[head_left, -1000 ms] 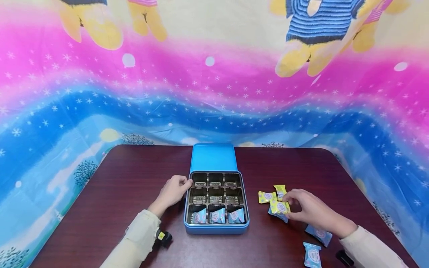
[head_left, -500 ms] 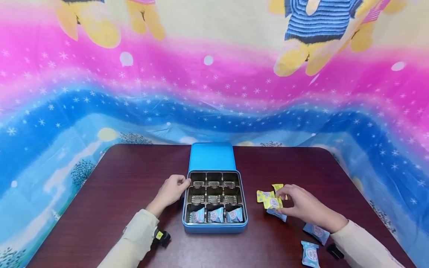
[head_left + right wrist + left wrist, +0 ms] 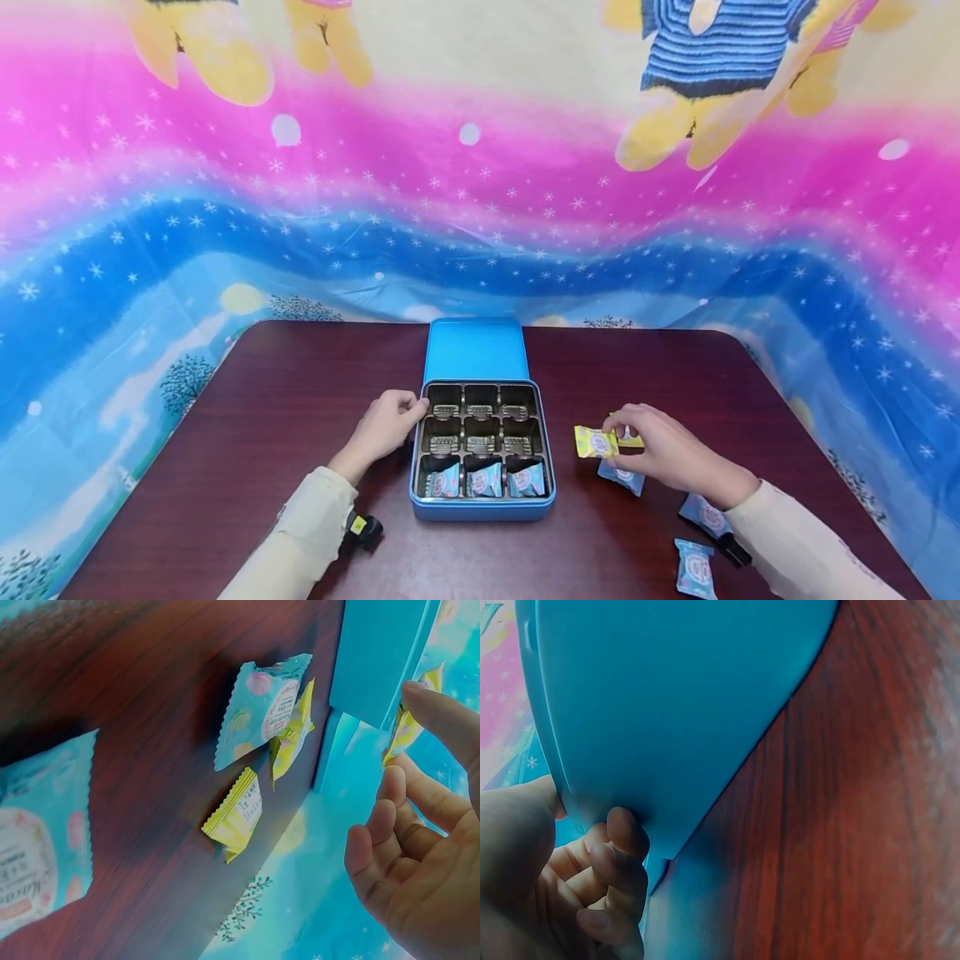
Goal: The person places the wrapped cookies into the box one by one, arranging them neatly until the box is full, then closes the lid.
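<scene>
A blue tin box (image 3: 483, 510) stands open mid-table, its inner tray divided into compartments; the front row holds blue-wrapped candies (image 3: 484, 481). My left hand (image 3: 384, 429) grips the tin's left rim, thumb on the edge (image 3: 564, 802) and curled fingers against the outer wall. My right hand (image 3: 671, 446) pinches a yellow-wrapped candy (image 3: 407, 727) between thumb and fingertips, raised above the table. Below it lie a blue candy (image 3: 621, 478) and yellow ones (image 3: 238, 814), partly hidden by the hand in the head view.
The tin's blue lid (image 3: 477, 350) lies behind it. Two more blue candies (image 3: 696, 568) lie near the right forearm. The dark wooden table (image 3: 330, 358) meets a patterned cloth (image 3: 480, 192) at its far edge.
My right hand has picked a yellow candy off the pile and lifted it slightly, moving a little left. The blue candy beneath shows more. My left hand stays on the tin.
</scene>
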The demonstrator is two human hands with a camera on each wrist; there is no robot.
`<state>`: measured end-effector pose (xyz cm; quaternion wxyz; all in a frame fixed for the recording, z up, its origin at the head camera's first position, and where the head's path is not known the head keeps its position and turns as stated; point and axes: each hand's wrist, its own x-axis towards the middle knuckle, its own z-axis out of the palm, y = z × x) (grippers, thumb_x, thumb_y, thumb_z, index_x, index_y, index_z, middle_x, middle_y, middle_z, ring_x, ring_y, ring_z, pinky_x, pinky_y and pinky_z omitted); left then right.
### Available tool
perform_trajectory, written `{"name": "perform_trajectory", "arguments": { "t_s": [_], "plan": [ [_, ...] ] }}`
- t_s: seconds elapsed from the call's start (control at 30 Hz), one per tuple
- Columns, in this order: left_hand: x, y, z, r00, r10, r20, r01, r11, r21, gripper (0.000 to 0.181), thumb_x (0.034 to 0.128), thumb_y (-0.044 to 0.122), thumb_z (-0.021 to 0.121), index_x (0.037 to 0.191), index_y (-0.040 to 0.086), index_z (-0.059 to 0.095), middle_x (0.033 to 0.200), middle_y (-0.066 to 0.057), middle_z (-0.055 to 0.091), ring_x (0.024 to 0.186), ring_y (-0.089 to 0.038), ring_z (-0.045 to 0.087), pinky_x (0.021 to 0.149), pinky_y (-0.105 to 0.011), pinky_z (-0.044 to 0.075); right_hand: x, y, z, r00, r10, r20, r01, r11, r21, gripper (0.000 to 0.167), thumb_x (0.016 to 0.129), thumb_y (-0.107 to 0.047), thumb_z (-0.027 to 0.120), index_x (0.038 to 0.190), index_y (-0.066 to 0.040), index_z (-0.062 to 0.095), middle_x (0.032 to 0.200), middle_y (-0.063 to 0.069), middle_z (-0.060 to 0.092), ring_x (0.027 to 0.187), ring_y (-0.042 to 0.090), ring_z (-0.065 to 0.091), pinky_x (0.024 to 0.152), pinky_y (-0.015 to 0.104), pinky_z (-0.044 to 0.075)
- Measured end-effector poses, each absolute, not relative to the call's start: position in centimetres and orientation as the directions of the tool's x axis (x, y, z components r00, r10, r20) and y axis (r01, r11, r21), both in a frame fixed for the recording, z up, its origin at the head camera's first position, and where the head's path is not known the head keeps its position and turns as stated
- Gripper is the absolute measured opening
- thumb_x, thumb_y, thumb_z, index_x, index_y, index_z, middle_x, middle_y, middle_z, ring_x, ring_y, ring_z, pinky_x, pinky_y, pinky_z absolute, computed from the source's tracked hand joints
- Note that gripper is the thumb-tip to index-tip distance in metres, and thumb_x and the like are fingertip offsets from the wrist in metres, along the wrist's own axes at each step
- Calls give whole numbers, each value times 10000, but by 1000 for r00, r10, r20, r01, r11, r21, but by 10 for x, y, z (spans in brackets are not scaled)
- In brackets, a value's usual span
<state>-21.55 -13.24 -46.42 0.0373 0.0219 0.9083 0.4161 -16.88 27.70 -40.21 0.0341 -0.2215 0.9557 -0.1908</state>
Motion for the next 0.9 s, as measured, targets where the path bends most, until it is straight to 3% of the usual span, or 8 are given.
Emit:
{"name": "perform_trajectory", "arguments": {
  "t_s": [0.9],
  "plan": [
    [-214,-132,-463,-997,64,-50,3,645,764,422,1006,373,579,660,154,478,495,28,491,462,-155,477,478,-293,368,-182,252,-404,-894,-444,55,-421,794,-439,310,807,-234,855,1065,-183,691,924,-70,610,884,184,548,701,236,483]
  ]
}}
